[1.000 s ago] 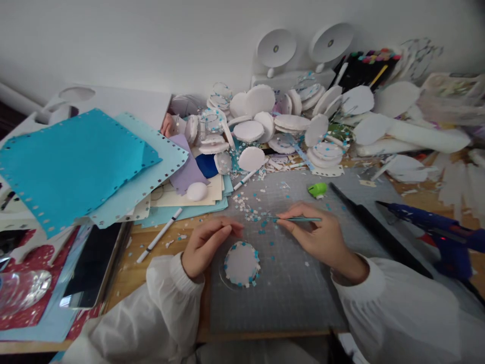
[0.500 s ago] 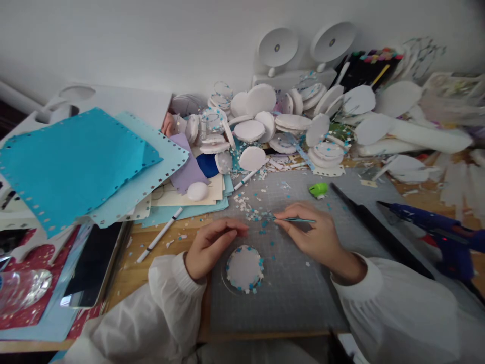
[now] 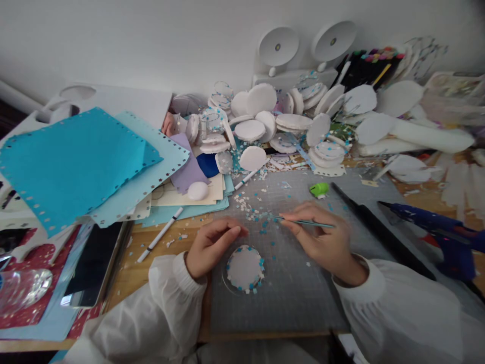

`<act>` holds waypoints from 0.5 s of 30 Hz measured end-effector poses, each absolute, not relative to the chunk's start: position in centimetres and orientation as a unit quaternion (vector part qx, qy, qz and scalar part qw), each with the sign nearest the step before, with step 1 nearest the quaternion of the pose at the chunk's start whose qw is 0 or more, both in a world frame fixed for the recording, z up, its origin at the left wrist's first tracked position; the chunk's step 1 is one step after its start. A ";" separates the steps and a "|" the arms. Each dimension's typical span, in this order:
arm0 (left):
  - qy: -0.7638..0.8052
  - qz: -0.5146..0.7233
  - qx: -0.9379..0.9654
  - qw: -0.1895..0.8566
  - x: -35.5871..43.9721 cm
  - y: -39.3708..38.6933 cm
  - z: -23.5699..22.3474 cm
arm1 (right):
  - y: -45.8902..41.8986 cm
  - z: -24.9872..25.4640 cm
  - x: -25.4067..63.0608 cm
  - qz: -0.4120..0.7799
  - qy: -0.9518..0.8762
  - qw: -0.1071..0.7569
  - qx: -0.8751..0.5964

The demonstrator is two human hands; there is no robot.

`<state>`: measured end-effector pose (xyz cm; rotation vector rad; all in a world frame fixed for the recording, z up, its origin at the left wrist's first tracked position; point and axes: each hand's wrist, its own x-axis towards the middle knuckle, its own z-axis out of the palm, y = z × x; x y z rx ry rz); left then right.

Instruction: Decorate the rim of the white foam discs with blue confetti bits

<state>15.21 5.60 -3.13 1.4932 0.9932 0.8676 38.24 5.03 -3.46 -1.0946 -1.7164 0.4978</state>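
Note:
My right hand (image 3: 320,235) grips a pair of thin, blue-green tweezers (image 3: 312,223). Their tips reach left to a scatter of small white and blue paper pieces (image 3: 248,205) on the grey cutting mat (image 3: 299,303); whether they pinch a piece is too small to tell. On the left, my left hand (image 3: 214,245) rests at the mat's edge, fingers loosely stretched and slightly bent, with nothing visible in it. Just below its fingertips lies a white disc (image 3: 245,268) ringed with small blue and white pieces, beside a thin clear hoop.
Many white padded discs (image 3: 250,130) are heaped behind the mat. A green punch (image 3: 319,190), a long black tool (image 3: 379,227) and a blue glue gun (image 3: 435,227) lie to the right. Leftward are blue sheets (image 3: 79,167), a white pen (image 3: 160,235) and a phone (image 3: 93,265).
My right hand has shifted slightly right with the tweezers, whose tips stay near the paper pieces. My left hand and the ringed disc have hardly moved.

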 end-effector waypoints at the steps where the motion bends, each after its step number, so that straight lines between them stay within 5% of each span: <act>1: 0.422 0.362 0.636 0.535 15.3 5.6 -3.1 | 4.8 -3.2 38.0 0.210 -0.708 0.504 -0.447; 15: 0.412 0.369 0.651 0.520 15.6 5.5 -3.8 | 3.5 -2.1 36.5 0.214 -0.758 0.499 -0.362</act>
